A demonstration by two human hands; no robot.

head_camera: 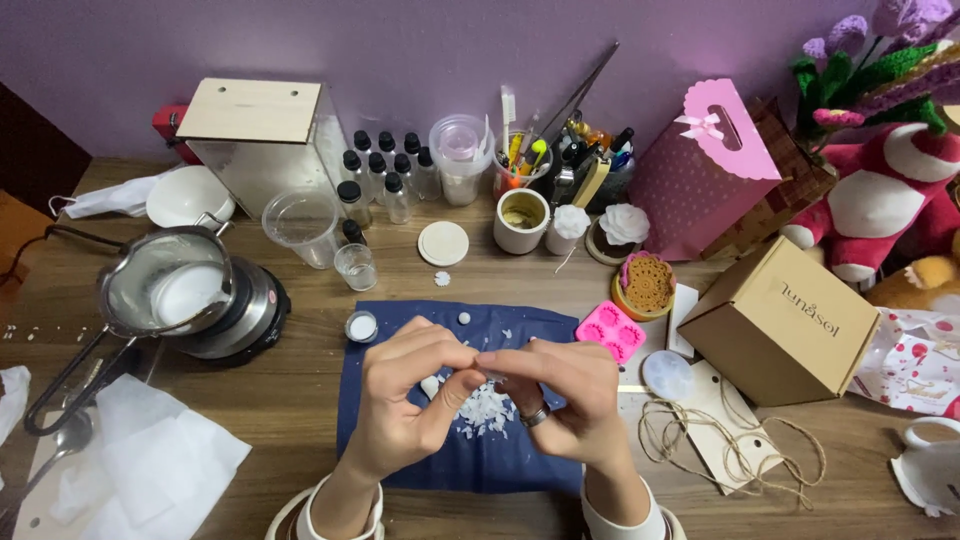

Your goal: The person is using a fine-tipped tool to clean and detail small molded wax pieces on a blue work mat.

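Observation:
My left hand (405, 395) and my right hand (560, 395) meet fingertip to fingertip over a dark blue cloth (370, 420) on the wooden table. Between the fingers I pinch a small white piece of wax (431, 386). A pile of white wax flakes (483, 410) lies on the cloth under my hands. My right hand wears a dark ring. A small white wax bead (464, 318) and a little round tin (361, 326) sit at the cloth's far edge.
A metal pot with melted white wax (175, 290) stands on a hot plate at the left. Small bottles (385, 175), plastic cups (305, 225), a pink silicone mould (610, 330), a cardboard box (780, 320), twine (730, 450) and a pink gift bag (705, 165) surround the cloth.

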